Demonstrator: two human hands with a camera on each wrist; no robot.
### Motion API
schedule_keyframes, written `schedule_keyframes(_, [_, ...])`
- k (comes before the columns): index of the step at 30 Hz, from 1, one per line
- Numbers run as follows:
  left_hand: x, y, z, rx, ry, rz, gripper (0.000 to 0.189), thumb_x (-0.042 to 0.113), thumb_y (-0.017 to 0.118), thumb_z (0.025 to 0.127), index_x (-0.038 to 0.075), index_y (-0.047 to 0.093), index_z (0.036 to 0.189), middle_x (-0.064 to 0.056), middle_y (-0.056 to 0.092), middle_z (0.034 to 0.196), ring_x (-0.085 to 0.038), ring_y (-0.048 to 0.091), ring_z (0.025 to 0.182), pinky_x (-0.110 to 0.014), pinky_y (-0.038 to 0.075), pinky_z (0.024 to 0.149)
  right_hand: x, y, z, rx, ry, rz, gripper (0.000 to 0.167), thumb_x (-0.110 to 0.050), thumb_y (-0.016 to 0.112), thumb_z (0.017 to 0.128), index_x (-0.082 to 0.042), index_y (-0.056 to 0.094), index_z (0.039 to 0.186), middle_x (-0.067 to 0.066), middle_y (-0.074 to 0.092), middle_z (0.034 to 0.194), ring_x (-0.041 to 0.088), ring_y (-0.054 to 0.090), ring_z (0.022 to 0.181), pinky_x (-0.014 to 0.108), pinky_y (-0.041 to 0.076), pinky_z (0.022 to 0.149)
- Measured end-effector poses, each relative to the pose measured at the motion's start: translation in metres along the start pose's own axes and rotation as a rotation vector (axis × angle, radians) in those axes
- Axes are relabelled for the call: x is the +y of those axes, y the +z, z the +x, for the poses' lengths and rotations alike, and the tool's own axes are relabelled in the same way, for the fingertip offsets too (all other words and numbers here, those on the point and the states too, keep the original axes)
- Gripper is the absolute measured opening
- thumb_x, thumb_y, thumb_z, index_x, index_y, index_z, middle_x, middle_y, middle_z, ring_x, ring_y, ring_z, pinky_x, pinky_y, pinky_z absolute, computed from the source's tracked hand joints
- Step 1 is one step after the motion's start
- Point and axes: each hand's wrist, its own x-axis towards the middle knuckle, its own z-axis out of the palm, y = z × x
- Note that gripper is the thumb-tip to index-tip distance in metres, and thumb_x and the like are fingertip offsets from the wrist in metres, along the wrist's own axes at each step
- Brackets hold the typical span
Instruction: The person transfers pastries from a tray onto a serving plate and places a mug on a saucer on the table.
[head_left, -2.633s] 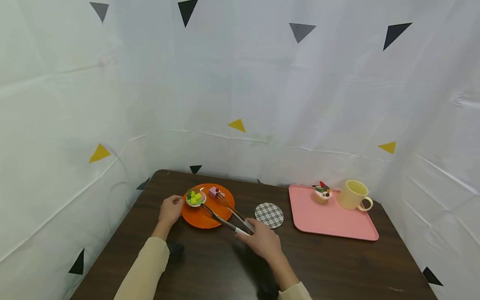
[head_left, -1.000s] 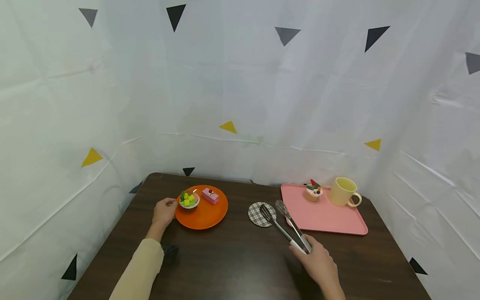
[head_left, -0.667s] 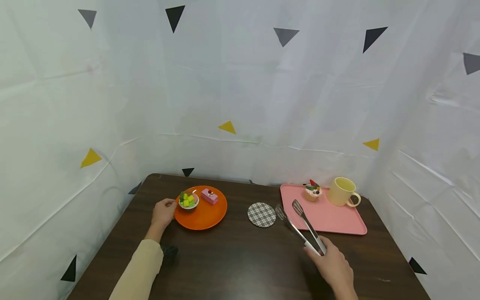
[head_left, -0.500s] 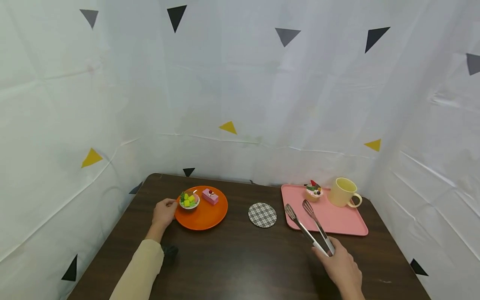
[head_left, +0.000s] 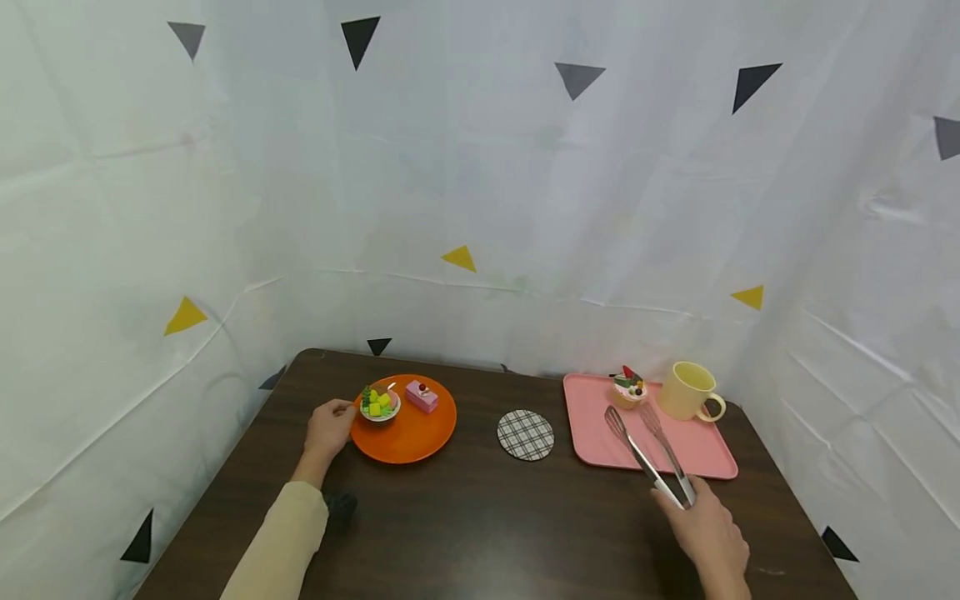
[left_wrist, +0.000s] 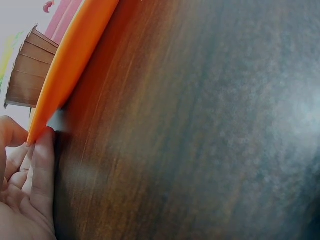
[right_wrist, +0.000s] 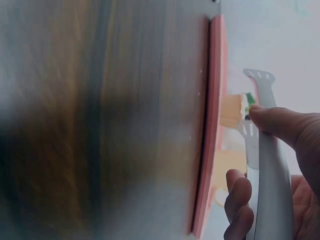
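Note:
My left hand (head_left: 327, 429) pinches the left rim of the orange plate (head_left: 405, 443) between thumb and fingers; in the left wrist view the rim (left_wrist: 75, 60) sits slightly above the table there. On the plate are a toy cup dessert with yellow and green topping (head_left: 380, 405) and a pink cake slice (head_left: 422, 397). My right hand (head_left: 708, 525) holds metal tongs (head_left: 649, 467), arms spread, nothing between the tips. The tips hang over the pink tray (head_left: 596, 437), just in front of a fruit-topped cupcake (head_left: 627, 390). Behind them, the tongs (right_wrist: 272, 165) partly hide the cupcake in the right wrist view.
A yellow mug (head_left: 687, 390) stands at the tray's back right, handle to the right. Between plate and tray lies a round checked coaster (head_left: 526, 435) on the dark wooden table (head_left: 480, 517). White sheeting (head_left: 510, 200) hangs behind and at both sides.
The right hand has carried the tongs from over the orange plate, rightward past the coaster, to the pink tray near the cupcake. The left hand has stayed at the plate's rim.

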Motion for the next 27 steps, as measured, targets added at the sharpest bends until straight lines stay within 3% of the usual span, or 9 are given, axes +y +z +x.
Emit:
schedule_keyframes(7, [-0.002, 0.0, 0.001, 0.003, -0.007, -0.007, 0.044, 0.031, 0.051, 0.111, 0.001, 0.067, 0.138, -0.021, 0.07, 0.129, -0.023, 0.068, 0.091, -0.027, 0.056, 0.069, 0.003, -0.006, 0.022, 0.009, -0.006, -0.04, 0.102, -0.078, 0.062, 0.093, -0.004, 0.038, 0.158, 0.035, 0.06, 0.136, 0.05, 0.067, 0.097, 0.06, 0.051, 0.07])
schedule_keyframes(13, [-0.002, -0.001, 0.0, -0.003, 0.003, -0.025, 0.043, 0.03, 0.052, 0.112, 0.0, 0.067, 0.139, -0.023, 0.071, 0.129, -0.024, 0.069, 0.092, -0.028, 0.058, 0.07, 0.004, -0.01, 0.036, -0.007, -0.002, -0.05, 0.101, -0.079, 0.06, 0.094, -0.006, 0.036, 0.16, 0.038, 0.054, 0.143, 0.06, 0.064, 0.109, 0.065, 0.052, 0.074])
schedule_keyframes(27, [0.001, -0.001, -0.002, 0.01, 0.008, -0.006, 0.042, 0.029, 0.051, 0.111, 0.0, 0.067, 0.138, -0.023, 0.071, 0.128, -0.022, 0.067, 0.084, -0.028, 0.056, 0.068, -0.005, -0.011, 0.063, -0.053, 0.015, -0.049, 0.104, -0.078, 0.06, 0.093, -0.001, 0.035, 0.158, 0.037, 0.05, 0.149, 0.057, 0.061, 0.113, 0.071, 0.048, 0.084])
